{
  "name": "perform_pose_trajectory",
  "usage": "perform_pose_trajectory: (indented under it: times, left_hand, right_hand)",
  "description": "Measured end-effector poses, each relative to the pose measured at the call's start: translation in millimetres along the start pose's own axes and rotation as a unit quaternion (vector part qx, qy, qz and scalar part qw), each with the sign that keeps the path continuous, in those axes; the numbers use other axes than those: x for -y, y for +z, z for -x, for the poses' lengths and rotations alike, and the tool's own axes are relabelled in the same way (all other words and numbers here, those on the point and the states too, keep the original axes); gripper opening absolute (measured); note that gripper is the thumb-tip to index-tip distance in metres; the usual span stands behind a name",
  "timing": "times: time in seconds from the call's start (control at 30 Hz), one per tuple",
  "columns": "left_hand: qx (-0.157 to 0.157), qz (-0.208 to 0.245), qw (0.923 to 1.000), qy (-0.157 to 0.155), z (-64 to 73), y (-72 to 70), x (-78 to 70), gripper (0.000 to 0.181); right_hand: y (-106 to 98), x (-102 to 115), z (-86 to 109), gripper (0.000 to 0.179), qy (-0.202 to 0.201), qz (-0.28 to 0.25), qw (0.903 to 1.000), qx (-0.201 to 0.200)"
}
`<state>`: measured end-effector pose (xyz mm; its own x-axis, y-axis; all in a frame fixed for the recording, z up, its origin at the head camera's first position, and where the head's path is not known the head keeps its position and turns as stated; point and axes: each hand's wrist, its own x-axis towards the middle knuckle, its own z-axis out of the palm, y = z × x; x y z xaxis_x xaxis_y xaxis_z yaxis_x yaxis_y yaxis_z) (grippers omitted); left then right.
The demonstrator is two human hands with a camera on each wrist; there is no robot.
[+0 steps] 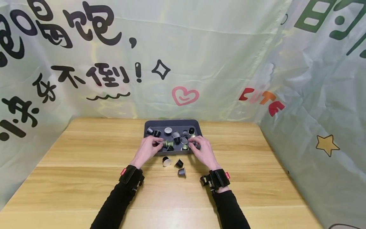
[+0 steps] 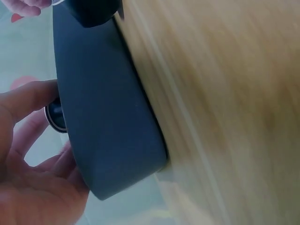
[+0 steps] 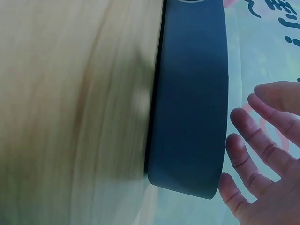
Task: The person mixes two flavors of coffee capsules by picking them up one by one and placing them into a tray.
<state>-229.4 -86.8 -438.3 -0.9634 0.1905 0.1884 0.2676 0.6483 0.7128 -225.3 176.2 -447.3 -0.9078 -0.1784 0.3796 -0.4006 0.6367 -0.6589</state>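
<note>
A dark grey tray point(image 1: 171, 124) holds several small coffee capsules, some black, some grey, some green. At the tray's left end, my left hand point(image 1: 147, 148) pinches a dark capsule point(image 2: 56, 116) between thumb and fingers, its rim partly showing past the tray wall. Right beside those fingertips lies a green capsule point(image 1: 166, 144). Over the tray's right end is my right hand point(image 1: 204, 151), fingers parted and slightly bent; the right wrist view shows nothing between them. Capsules under the right fingertips are partly hidden.
In front of the tray on the wooden table point(image 1: 85, 171) lie a capsule with a pale lid point(image 1: 167, 162), a black capsule point(image 1: 179, 163) and a grey capsule point(image 1: 181, 172). Behind the table hangs a printed cloth point(image 1: 223, 63), which also runs along both sides.
</note>
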Motion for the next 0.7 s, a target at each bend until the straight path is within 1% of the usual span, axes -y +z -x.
perform_pose_trajectory:
  times: [0.13, 0.3, 0.37, 0.43, 0.57, 0.63, 0.7]
  left_hand:
    - [0.008, -0.009, 0.9998, -0.015, -1.6, 1.7, -1.5, 0.029]
    - [0.008, -0.025, 0.9996, -0.010, -0.9, 4.0, -2.8, 0.032]
    - [-0.001, -0.028, 0.9996, -0.006, 0.8, 4.9, -2.6, 0.032]
    - [-0.016, -0.026, 0.9995, -0.002, 3.9, 5.5, -2.0, 0.033]
    - [-0.047, -0.003, 0.9989, 0.004, 13.3, 3.7, -1.0, 0.031]
    - [-0.051, 0.009, 0.9986, 0.007, 18.6, 1.4, -1.0, 0.029]
    - [-0.049, 0.019, 0.9986, 0.007, 23.0, -1.1, -1.2, 0.026]
  right_hand:
    - [0.7, -0.3, -0.2, 0.021, -0.002, 0.006, 1.0000, -0.004]
    - [1.1, -1.5, -0.6, 0.021, -0.007, 0.009, 0.9999, -0.008]
    - [0.6, -1.5, -0.4, 0.021, -0.006, 0.010, 0.9999, -0.008]
    - [0.1, -1.5, -0.2, 0.020, -0.006, 0.011, 0.9999, -0.007]
    - [-1.2, 0.0, 0.3, 0.016, -0.015, 0.009, 0.9998, 0.000]
    - [-1.6, 1.2, 0.3, 0.014, -0.024, 0.005, 0.9996, 0.012]
    - [-1.3, 2.2, 0.1, 0.012, -0.037, 0.004, 0.9989, 0.028]
